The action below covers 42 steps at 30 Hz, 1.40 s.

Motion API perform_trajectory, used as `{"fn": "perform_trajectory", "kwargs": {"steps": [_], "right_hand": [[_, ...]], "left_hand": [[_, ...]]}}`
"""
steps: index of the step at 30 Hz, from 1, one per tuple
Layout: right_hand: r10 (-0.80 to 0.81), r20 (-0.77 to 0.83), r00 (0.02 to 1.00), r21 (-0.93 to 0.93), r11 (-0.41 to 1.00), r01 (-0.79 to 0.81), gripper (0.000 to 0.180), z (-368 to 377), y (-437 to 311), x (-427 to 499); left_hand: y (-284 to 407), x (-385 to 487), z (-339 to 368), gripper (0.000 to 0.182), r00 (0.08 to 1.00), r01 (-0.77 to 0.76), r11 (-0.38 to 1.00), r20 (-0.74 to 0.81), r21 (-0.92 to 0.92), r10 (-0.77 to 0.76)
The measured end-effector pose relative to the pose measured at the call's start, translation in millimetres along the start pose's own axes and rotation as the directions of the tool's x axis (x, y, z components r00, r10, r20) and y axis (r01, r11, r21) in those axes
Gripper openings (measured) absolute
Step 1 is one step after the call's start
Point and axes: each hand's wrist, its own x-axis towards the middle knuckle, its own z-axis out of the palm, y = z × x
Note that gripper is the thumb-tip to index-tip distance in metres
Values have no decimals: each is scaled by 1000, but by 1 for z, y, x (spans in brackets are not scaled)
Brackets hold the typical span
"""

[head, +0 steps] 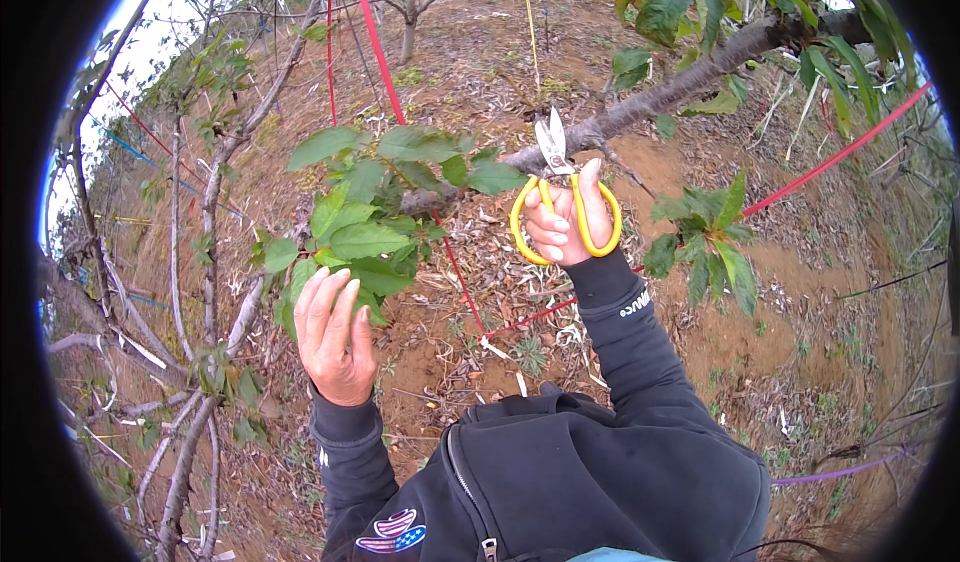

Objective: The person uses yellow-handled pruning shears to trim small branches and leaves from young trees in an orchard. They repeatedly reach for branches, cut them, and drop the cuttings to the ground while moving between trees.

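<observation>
My right hand (570, 224) holds a pair of scissors (553, 146) with yellow loop handles, its short metal blades apart and pointing away from me beside a tree branch (660, 97). My left hand (337, 337) is raised with bent fingers at the lower edge of a cluster of green leaves (367, 239). Its fingertips are against or just in front of the leaves; whether they touch cannot be told. Nothing shows held in it.
Red straps (840, 157) run from the branch area to both sides. A smaller leaf cluster (705, 239) hangs at the right. Bare branches (214, 187) rise at the left. The sloping ground (427, 344) bears dry leaves and pale strips, with a thin red cord (457, 277) above it.
</observation>
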Motion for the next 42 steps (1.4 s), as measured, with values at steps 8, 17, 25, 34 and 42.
{"fn": "perform_trajectory", "kwargs": {"steps": [8,17,25,34,42], "right_hand": [[-24,-17,1000,13,1000,24,90,4,4,-4],[-41,-10,999,-9,999,41,89,6,3,0],[-68,35,997,97,993,64,87,4,1,10],[-116,66,991,111,988,108,82,-2,4,16],[3,101,995,-197,980,17,84,-6,5,7]], "left_hand": [[2,-2,1,30,1000,4,1000,11,-17,-4],[3,-3,3,29,1000,2,999,22,-37,-1],[4,-5,4,30,999,24,999,36,-44,-22],[6,-8,5,31,998,27,998,54,-63,-24],[11,-8,9,32,998,8,995,58,-98,-2]]}}
